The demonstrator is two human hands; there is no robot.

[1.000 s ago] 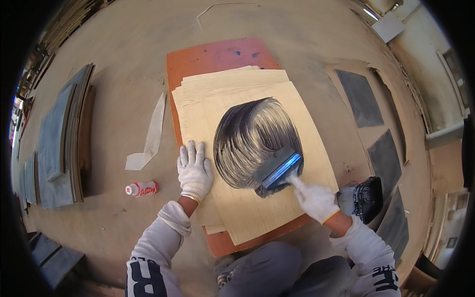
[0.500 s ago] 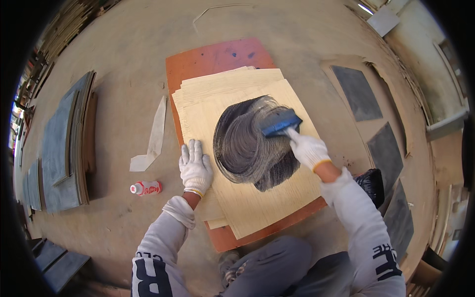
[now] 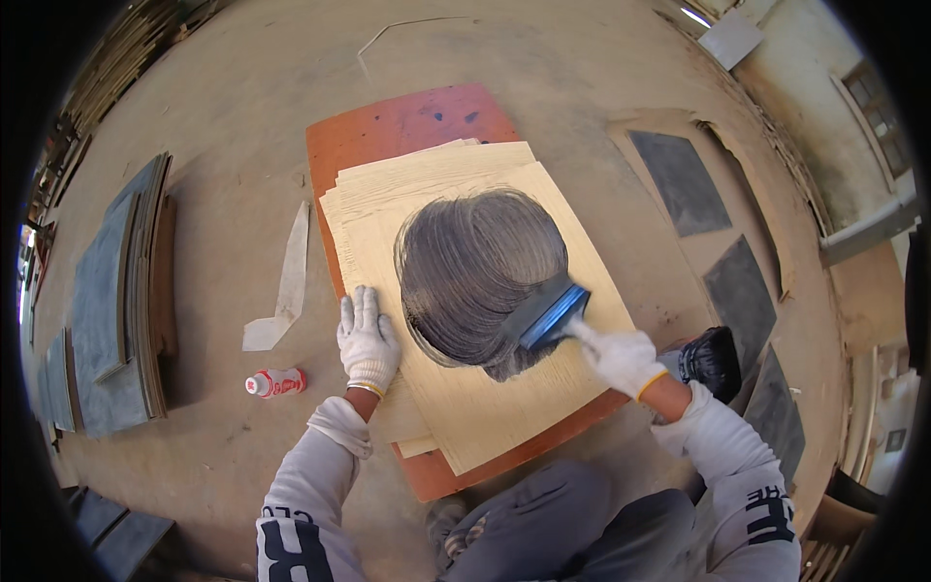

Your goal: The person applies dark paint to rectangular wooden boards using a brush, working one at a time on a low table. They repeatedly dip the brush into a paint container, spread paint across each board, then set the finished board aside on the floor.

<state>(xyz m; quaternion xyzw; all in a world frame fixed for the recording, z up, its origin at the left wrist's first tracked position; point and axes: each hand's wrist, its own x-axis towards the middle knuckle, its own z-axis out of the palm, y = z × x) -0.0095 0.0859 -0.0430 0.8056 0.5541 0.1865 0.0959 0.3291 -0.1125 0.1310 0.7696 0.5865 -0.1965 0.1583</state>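
Observation:
My right hand (image 3: 624, 361), in a white knit glove, grips the pale handle of a blue wide-bladed brush (image 3: 551, 318). The brush's edge rests on a round, streaky patch of dark coating (image 3: 475, 262). That patch covers the middle of the top pale wood sheet (image 3: 495, 417), which lies on a loosely squared stack. My gloved left hand (image 3: 368, 344) lies flat, fingers stretched, on the stack's left edge. Beneath the sheets is an orange-red board (image 3: 407, 118), its far end and near edge showing.
A red-and-white bottle (image 3: 276, 381) lies on the floor to the left, near a pale offcut strip (image 3: 291, 281). Farther left stand stacked grey boards (image 3: 112, 291). Dark sheets (image 3: 681, 182) lie along the right, and a black plastic-covered container (image 3: 713, 361) stands beside my right forearm.
My right hand has swept the brush down and slightly to the right, toward me. The dark patch's streaks have changed and its upper right is more evenly covered. My left hand stays on the stack.

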